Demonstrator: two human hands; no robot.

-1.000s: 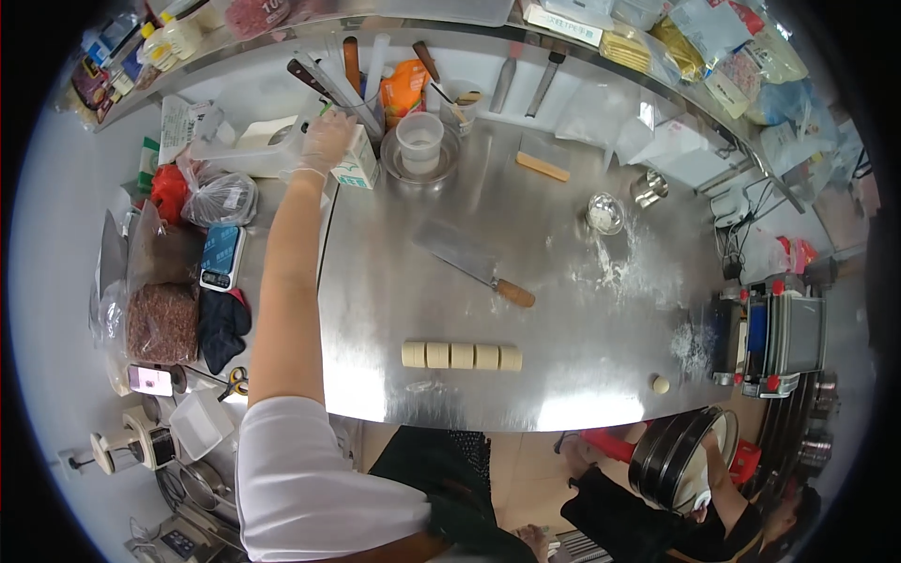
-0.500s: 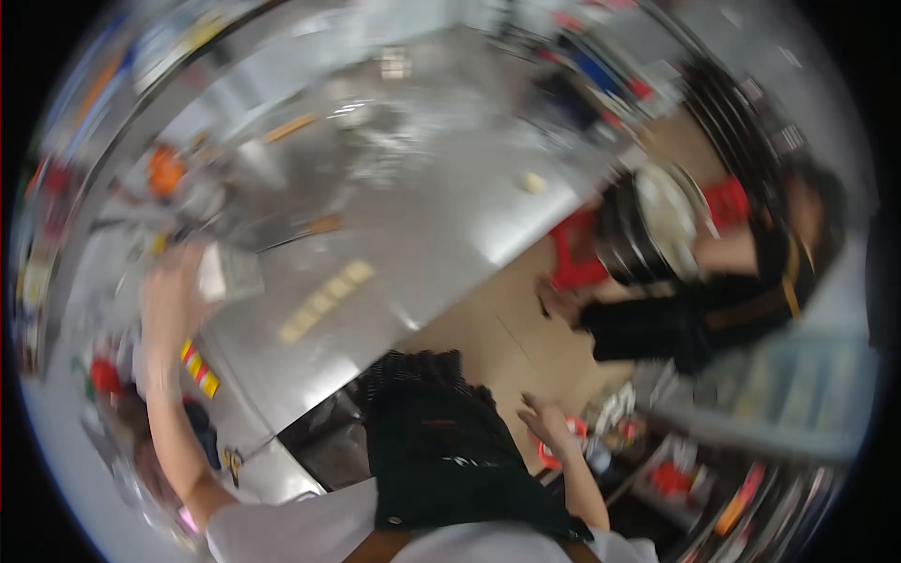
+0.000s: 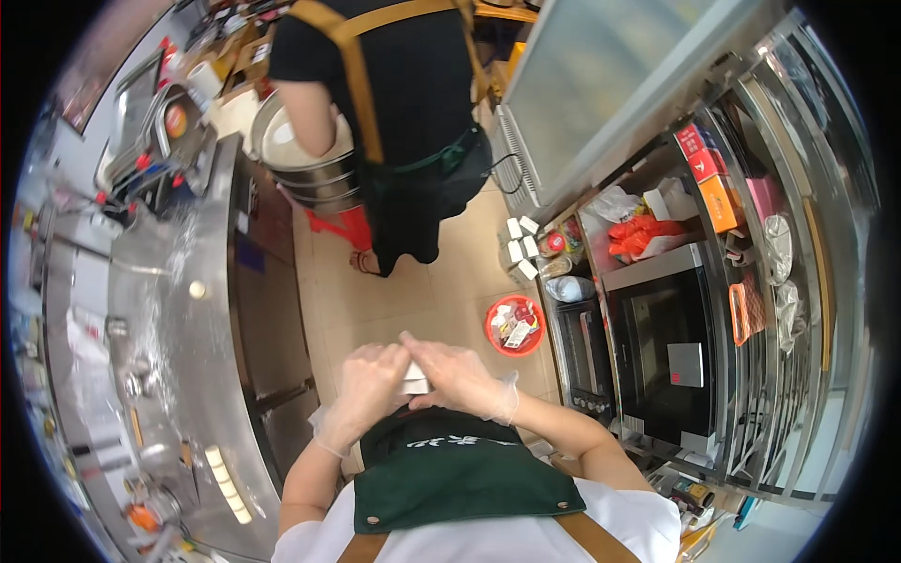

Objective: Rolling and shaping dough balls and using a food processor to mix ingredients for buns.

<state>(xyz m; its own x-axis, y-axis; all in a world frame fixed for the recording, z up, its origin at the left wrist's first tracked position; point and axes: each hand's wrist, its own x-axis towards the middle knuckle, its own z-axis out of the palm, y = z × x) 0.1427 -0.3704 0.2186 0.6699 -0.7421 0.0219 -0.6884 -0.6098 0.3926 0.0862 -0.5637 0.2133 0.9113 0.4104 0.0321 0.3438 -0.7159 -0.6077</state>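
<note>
In front of my dark green apron [image 3: 460,488], both hands close together around a small white box-like block [image 3: 415,379]. My left hand [image 3: 371,387] wraps its left side, and my right hand [image 3: 458,377] covers it from the right. Only a pale strip shows between the fingers, so its exact kind stays hidden. Thin clear gloves cover both hands, loose at the wrists. On the steel counter [image 3: 208,375] to the left lies a row of several pale dough pieces [image 3: 228,486]. Farther along sits one round dough piece [image 3: 197,290].
Ahead, a co-worker [image 3: 413,113] stands with an arm in a large metal pot [image 3: 314,169] above a red stool [image 3: 347,228]. A red waste basket [image 3: 516,327] stands on the floor. On the right, a rack holds an oven [image 3: 662,347], bags and boxes.
I have turned right, away from the counter. My left hand has brought the white block from over the counter to my front, and my right hand has joined it there.
</note>
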